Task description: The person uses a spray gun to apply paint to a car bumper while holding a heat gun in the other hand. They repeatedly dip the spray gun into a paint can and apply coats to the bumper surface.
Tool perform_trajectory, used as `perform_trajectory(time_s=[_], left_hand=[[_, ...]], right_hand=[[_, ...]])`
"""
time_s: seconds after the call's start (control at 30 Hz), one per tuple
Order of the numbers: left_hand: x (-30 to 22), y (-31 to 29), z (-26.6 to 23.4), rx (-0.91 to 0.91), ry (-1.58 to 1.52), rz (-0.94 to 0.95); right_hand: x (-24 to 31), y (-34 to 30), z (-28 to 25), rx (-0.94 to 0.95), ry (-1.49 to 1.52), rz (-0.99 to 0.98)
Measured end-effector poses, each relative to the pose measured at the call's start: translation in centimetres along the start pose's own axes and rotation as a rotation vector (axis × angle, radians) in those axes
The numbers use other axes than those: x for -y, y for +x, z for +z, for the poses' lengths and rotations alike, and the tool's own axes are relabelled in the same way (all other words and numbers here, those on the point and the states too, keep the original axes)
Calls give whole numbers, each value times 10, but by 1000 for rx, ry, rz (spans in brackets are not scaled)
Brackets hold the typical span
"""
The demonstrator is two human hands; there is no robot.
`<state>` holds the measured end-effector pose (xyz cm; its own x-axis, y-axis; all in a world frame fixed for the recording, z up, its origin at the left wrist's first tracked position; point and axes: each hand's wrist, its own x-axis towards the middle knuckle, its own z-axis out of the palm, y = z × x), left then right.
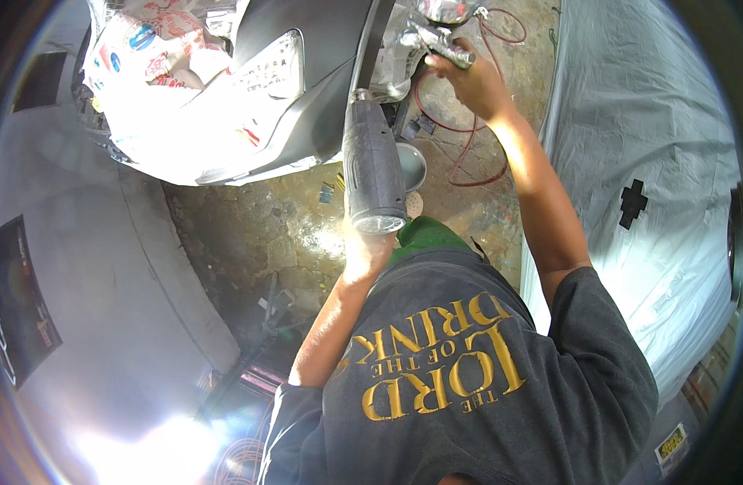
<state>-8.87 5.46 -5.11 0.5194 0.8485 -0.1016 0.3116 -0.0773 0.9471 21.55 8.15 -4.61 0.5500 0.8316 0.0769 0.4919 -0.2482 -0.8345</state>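
Note:
In the middle, a dark grey heat gun (375, 166) points up toward a dark panel, its narrow metal nozzle close to the panel's edge. My left hand (367, 249) is closed below its rear end; the gun's body hides most of the fingers. Farther out to the right, my right hand (478, 87) is wrapped round a metal spray gun (443, 47), whose rounded top part reaches the upper edge of the view. The dark curved panel (327, 105) is partly masked with white sheeting (169, 125), washed out by glare.
A red hose (468, 153) loops over the stained concrete floor (258, 226). Below the panel sit a pale bowl (412, 167) and a small dark clip (327, 192). Silvery sheeting (614, 121) drapes the right side. A grey surface (97, 267) fills the left, near a glaring lamp (157, 451).

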Motion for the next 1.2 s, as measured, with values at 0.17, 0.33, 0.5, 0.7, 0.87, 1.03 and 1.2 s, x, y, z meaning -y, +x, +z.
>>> perform_trajectory(time_s=[0.17, 0.33, 0.5, 0.7, 0.87, 1.03, 1.2], left_hand=[[14, -1, 1, -1, -51, -37], [23, 1, 9, -41, -31, -25], [71, -9, 27, 125, 342, 232], [93, -15, 38, 167, 325, 240], [86, -21, 35, 145, -219, -57], [107, -55, 27, 163, -321, 189], [94, -93, 3, 287, -586, -100]], right_hand=[[10, -23, 1, 177, -6, 175], [25, -51, 13, 95, 220, 341], [39, -81, 30, 8, 378, 482], [42, -119, 55, -21, 531, 424], [54, -145, 67, -101, 567, 407], [74, -187, 84, -130, 514, 302], [94, -232, 103, -236, 555, 325]])
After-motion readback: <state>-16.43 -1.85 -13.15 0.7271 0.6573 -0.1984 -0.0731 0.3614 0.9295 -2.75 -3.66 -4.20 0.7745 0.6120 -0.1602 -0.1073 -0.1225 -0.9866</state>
